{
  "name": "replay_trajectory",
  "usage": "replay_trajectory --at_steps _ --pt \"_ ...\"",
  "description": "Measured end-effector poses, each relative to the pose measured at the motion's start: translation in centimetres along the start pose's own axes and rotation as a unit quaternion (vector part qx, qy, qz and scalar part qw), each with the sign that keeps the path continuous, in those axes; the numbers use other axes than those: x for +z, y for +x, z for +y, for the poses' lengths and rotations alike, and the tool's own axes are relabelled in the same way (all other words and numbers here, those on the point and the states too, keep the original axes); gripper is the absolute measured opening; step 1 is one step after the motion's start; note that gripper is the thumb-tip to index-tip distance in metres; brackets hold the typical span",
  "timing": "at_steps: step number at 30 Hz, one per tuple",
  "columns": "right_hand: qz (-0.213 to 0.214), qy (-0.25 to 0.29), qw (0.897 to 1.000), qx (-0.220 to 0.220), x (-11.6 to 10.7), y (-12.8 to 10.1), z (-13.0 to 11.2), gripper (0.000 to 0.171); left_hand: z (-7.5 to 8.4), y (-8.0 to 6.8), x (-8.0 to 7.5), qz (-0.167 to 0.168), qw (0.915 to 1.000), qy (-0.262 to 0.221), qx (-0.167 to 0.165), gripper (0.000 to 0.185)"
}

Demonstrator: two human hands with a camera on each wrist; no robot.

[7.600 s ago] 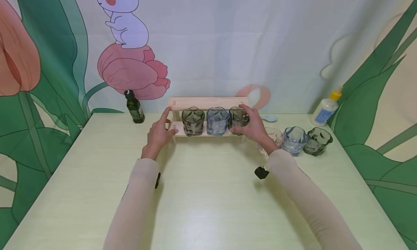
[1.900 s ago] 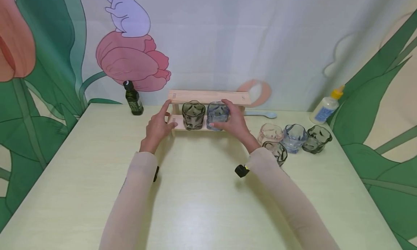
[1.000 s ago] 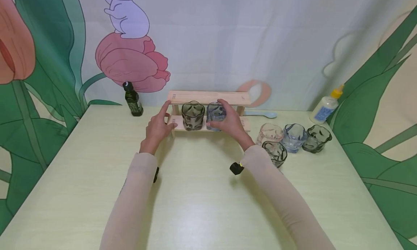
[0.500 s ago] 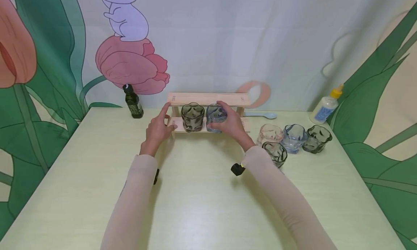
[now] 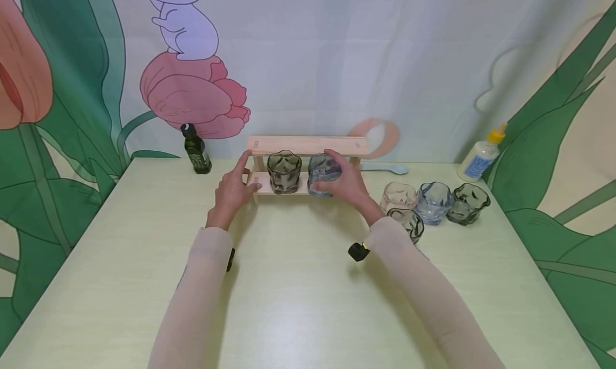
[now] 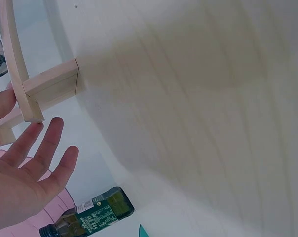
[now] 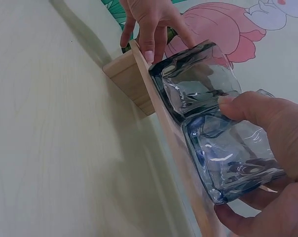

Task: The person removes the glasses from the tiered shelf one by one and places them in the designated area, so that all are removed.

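Observation:
A two-tier wooden rack (image 5: pixel 308 144) stands at the back of the table. On its lower shelf sits a smoky grey glass (image 5: pixel 284 172), with a blue-tinted glass (image 5: pixel 323 171) to its right. My right hand (image 5: pixel 347 183) grips the blue glass, thumb at the near side and fingers round the right and far side. In the right wrist view the blue glass (image 7: pixel 233 148) is close against the grey glass (image 7: pixel 196 79). My left hand (image 5: pixel 232 190) touches the rack's left end, thumb on the lower shelf, index finger reaching the upper one; its fingers (image 6: pixel 48 153) are spread and nearly straight.
Right of the rack, a pinkish clear glass (image 5: pixel 398 193), a blue glass (image 5: pixel 434 202) and a dark glass (image 5: pixel 468 203) stand in a row, another dark glass (image 5: pixel 408 219) before them. Also near: a light blue spoon (image 5: pixel 392 169), glue bottle (image 5: pixel 480 158), green bottle (image 5: pixel 196 152).
The rack's right-hand dark glass now stands on the table at the right. My right hand has moved to the blue glass, which has just shifted slightly right. The left hand stays at the rack.

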State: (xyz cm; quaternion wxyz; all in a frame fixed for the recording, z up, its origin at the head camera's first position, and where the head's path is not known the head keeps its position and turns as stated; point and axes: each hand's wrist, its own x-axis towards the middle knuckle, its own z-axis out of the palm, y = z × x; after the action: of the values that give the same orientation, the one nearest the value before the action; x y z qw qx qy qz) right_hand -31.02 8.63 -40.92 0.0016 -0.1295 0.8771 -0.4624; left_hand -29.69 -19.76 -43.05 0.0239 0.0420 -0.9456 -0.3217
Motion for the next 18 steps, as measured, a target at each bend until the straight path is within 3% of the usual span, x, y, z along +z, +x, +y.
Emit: replay_trajectory --at_steps 18 --pt "0.030 -0.013 0.999 -0.019 -5.0 -4.0 0.1 0.087 0.0 0.1 0.0 0.001 1.0000 0.001 -0.003 0.090"
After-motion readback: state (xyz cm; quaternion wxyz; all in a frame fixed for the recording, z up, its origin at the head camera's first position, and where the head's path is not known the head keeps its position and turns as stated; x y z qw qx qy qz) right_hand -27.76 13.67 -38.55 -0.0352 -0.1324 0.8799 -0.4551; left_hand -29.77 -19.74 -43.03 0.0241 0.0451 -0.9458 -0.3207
